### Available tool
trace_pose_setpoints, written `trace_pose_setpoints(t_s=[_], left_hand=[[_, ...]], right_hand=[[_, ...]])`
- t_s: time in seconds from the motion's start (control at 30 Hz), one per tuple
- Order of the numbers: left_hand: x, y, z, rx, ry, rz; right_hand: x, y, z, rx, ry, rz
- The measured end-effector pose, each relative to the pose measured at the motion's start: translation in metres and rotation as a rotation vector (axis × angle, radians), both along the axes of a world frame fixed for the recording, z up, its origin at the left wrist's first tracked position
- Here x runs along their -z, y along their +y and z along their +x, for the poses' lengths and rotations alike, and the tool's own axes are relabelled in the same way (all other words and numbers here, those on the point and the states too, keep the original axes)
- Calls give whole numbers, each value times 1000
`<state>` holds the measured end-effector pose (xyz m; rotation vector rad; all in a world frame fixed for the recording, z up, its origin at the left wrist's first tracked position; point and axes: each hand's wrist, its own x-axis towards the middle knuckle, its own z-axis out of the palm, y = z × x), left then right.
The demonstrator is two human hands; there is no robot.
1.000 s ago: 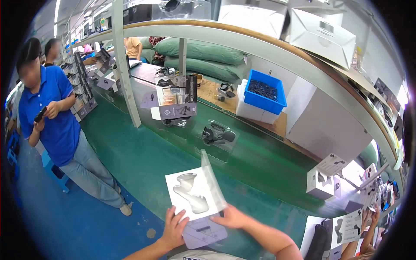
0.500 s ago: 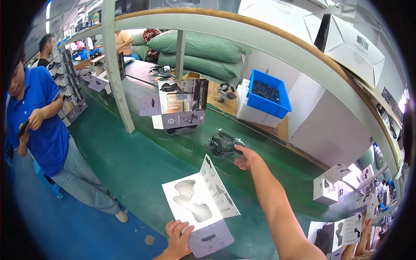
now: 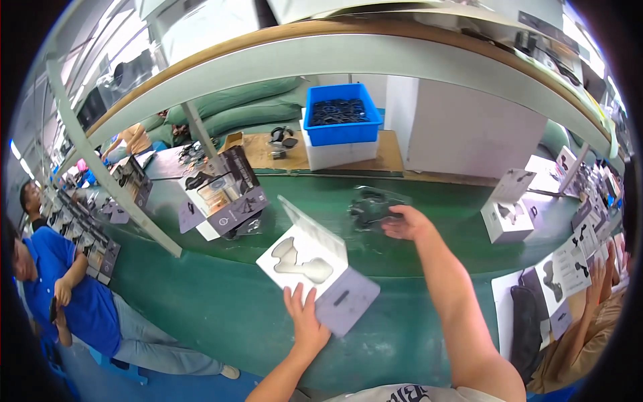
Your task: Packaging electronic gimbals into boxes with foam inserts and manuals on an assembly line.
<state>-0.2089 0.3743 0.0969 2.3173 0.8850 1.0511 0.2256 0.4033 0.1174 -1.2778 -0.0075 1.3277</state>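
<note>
My left hand (image 3: 308,320) holds the near edge of an open white box (image 3: 284,269), thumb and fingers closed on it. The box has a white insert with a curved, moulded hollow (image 3: 298,262), and nothing lies in that hollow. One printed flap (image 3: 313,231) stands up at its far side, while a grey-lilac flap (image 3: 348,301) folds out to the right. Beyond the box, my right hand (image 3: 407,224) pinches the right side of a clear plastic pack (image 3: 372,206) with black parts in it. The pack is slightly blurred, so the parts' exact kind does not show.
A blue bin (image 3: 341,132) of small black parts stands on a white box at the back. A printed carton (image 3: 228,194) lies to the left; another open white box (image 3: 509,218) is at right. A shelf beam (image 3: 321,50) arches overhead. People flank the green bench (image 3: 402,315).
The view has swung to the right, shifting the blue bin and carton leftward. My left hand still holds the box and my right hand the plastic pack; the box has turned somewhat.
</note>
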Motion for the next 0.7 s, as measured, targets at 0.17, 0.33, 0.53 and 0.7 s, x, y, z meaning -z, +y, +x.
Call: trace_pose_setpoints(t_s=[0.17, 0.33, 0.53, 0.7], left_hand=[[1, 45, 104, 26, -19, 60], [-3, 78, 162, -31, 84, 144], [-22, 80, 164, 8, 179, 39], [-9, 97, 141, 42, 210, 86]], right_hand=[[-19, -140, 55, 136, -53, -45], [-38, -160, 13, 63, -66, -76], [-19, -104, -32, -48, -34, 9], [-7, -57, -70, 67, -51, 109]])
